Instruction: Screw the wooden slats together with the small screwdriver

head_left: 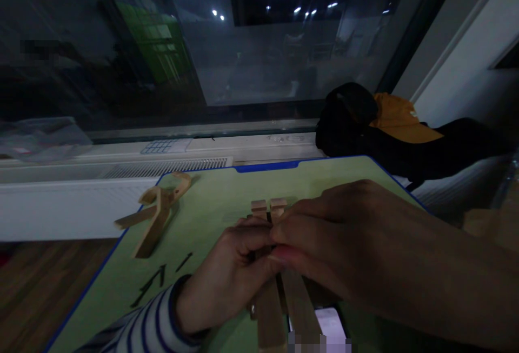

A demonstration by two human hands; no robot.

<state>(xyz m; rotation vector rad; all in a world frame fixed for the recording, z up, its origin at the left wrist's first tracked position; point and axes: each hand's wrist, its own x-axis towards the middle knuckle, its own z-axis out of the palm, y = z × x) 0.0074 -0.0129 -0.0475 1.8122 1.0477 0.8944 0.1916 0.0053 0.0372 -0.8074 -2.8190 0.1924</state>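
Wooden strips (271, 320) run from mid counter (219, 191) toward near edge. Left hand (227, 277) gripping them; right hand (344, 239) bunched above, hold hidden. Uneven pressure could skew them; a bump could drop the wooden frame (162, 212) overhanging left edge.

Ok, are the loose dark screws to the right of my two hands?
No, the dark screws lie on the green tabletop, left of your left hand.

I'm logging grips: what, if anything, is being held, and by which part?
The left hand seems to hold the paired wooden bars just short of their far ends; the right hand is there too, its hold hidden.
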